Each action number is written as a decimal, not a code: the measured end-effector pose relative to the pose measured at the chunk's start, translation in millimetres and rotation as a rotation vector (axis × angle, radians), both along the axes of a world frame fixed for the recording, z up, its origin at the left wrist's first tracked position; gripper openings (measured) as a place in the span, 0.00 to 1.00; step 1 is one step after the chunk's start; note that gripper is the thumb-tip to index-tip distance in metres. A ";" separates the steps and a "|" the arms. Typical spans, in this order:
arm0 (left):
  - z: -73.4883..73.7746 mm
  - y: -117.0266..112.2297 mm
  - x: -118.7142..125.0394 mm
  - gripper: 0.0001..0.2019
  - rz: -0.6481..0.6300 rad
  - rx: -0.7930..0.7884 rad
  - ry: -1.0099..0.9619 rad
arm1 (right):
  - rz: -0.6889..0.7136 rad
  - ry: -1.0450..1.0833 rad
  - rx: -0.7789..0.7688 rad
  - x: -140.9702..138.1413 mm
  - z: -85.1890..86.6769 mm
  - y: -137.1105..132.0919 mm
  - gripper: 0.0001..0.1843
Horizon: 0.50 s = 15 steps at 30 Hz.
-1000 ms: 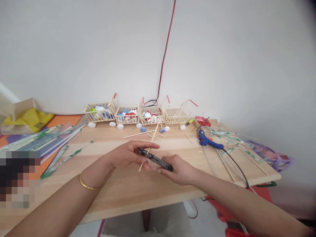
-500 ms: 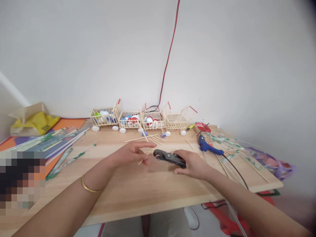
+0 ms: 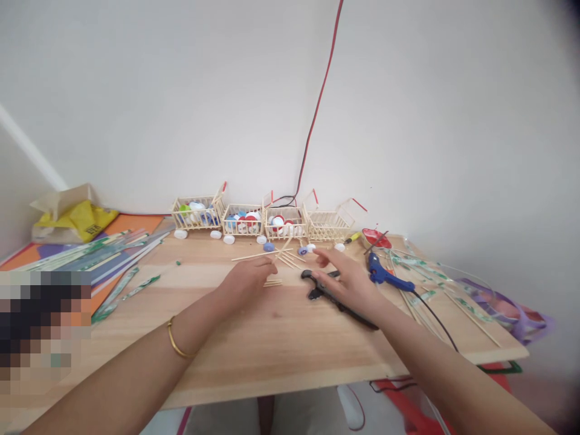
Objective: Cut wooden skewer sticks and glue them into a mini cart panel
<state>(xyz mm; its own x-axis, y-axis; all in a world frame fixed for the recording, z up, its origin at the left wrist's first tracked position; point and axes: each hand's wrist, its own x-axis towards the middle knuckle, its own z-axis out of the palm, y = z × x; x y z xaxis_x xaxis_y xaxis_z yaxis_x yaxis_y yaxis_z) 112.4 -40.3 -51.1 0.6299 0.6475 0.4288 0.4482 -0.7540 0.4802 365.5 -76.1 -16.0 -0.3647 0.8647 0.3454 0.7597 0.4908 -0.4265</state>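
Note:
My left hand point(image 3: 251, 279) is closed, fingers pinched together, on a thin wooden stick point(image 3: 285, 243) that slants up from the fingertips. Just beside those fingers, short cut sticks point(image 3: 273, 283) lie on the table. My right hand point(image 3: 351, 283) hovers with fingers apart over dark-handled pliers point(image 3: 330, 294), which rest on the wood with their jaws spread; the palm hides part of them. Beyond both hands, more loose sticks point(image 3: 290, 260) lie in a fan near a blue wheel point(image 3: 302, 251).
Several small stick-built carts point(image 3: 242, 220) line the wall, some filled with coloured caps. To the right are a blue glue gun point(image 3: 385, 273) with its cord, a red bowl point(image 3: 377, 239) and a yellow-handled tool point(image 3: 353, 238). Wrapped sticks point(image 3: 131, 284) and a yellow bag point(image 3: 84, 220) occupy the left.
The pliers have gone from my right hand onto the table, and its fingers have opened. My left hand has closed on a stick, leaving short pieces on the table.

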 end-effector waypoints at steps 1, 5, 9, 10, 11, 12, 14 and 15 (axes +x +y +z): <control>-0.1 -1.0 0.3 0.14 -0.029 0.013 0.021 | 0.059 0.097 -0.026 -14.2 5.3 4.0 0.24; 0.9 -4.0 0.3 0.13 -0.139 -0.021 -0.016 | 0.303 0.230 -0.087 -60.5 10.9 21.0 0.11; 8.4 3.6 -6.5 0.11 0.078 -0.216 -0.291 | 0.066 0.456 0.051 -71.2 -0.4 34.6 0.13; 11.9 7.5 -10.0 0.12 0.207 -0.302 -0.405 | -0.003 0.507 0.078 -69.3 -4.5 37.2 0.13; 15.7 12.0 -14.0 0.13 0.322 -0.378 -0.508 | -0.043 0.530 0.089 -66.6 -8.9 39.4 0.13; 19.3 17.0 -18.2 0.14 0.413 -0.417 -0.584 | -0.053 0.528 0.087 -63.8 -13.5 41.4 0.14; 24.5 28.0 -25.2 0.12 0.551 -0.375 -0.660 | -0.011 0.477 0.061 -59.3 -22.4 44.1 0.14; 25.4 33.7 -27.4 0.11 0.584 -0.329 -0.689 | 0.025 0.448 0.046 -58.1 -26.3 45.0 0.14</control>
